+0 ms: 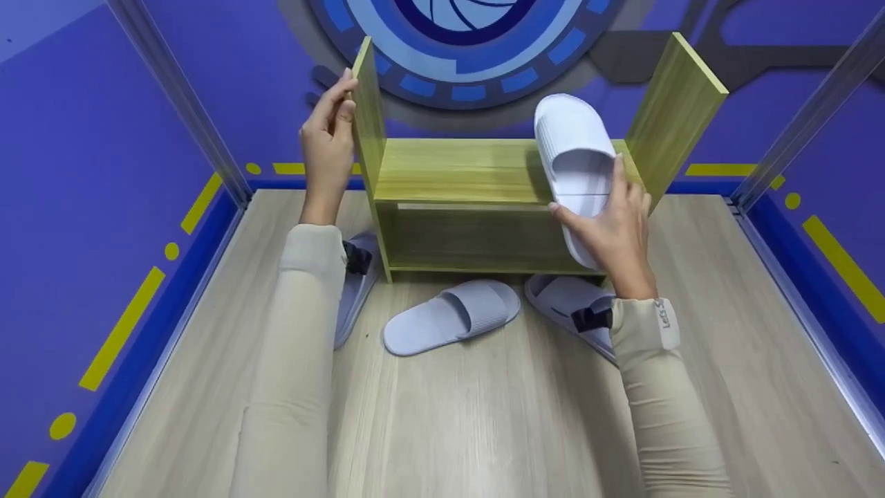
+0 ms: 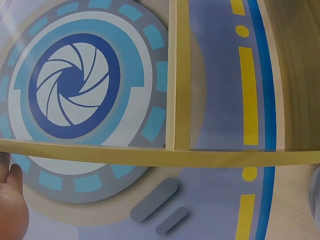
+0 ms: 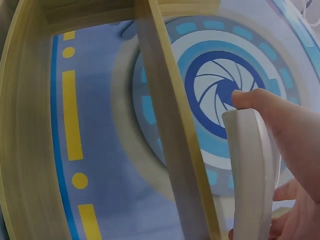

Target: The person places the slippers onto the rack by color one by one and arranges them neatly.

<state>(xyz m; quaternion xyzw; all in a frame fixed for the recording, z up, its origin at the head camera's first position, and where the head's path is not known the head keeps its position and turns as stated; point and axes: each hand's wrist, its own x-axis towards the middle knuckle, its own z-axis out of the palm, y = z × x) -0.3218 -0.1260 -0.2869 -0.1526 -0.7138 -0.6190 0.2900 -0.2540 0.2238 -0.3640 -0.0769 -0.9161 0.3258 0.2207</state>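
My right hand (image 1: 617,232) grips a white slipper (image 1: 570,124) by its sides, thumb on one edge and fingers on the other, and holds it tilted in front of the right part of a wooden shelf (image 1: 456,169). From the right wrist view, the slipper (image 3: 250,170) is edge-on between thumb and fingers, above the shelf board (image 3: 175,115). My left hand (image 1: 330,145) touches the outer side of the shelf's left panel (image 1: 370,104) near its top. Only part of the left hand (image 2: 14,210) shows in the left wrist view, beside the panel edge (image 2: 220,158).
On the wooden floor in front of the shelf lies a slipper (image 1: 449,318). Another slipper (image 1: 356,297) is partly behind my left wrist, and one more (image 1: 563,297) partly behind my right wrist. Purple walls (image 1: 90,173) close in the sides and back.
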